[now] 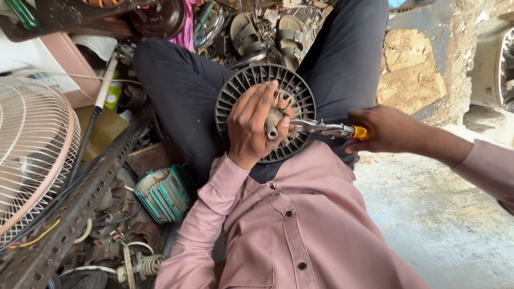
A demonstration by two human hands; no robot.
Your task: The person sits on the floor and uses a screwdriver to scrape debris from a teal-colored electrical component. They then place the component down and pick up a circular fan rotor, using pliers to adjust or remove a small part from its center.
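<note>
- A round grey fan cover (243,85) with many thin slots is rested on the lap, between the two knees in dark trousers (182,91)
- The left hand (256,126) is laid flat over the middle of the cover, and a short dusty metal shaft (273,122) is gripped between its thumb and fingers
- A pair of pliers (321,128) with a yellow band on the handle is held tight in the right hand (388,130)
- The metal tips of the pliers are pressed in just beside the shaft; it cannot be told if something is pinched by them
- A pink shirt (300,225) is worn, and both sleeves are seen
- A white wire fan guard (29,150) is seen far to the left
- A small blue-green motor (163,194) is lying near the left elbow, among wires and scrap
- A pair of sandals (267,32) is seen past the knees
</note>
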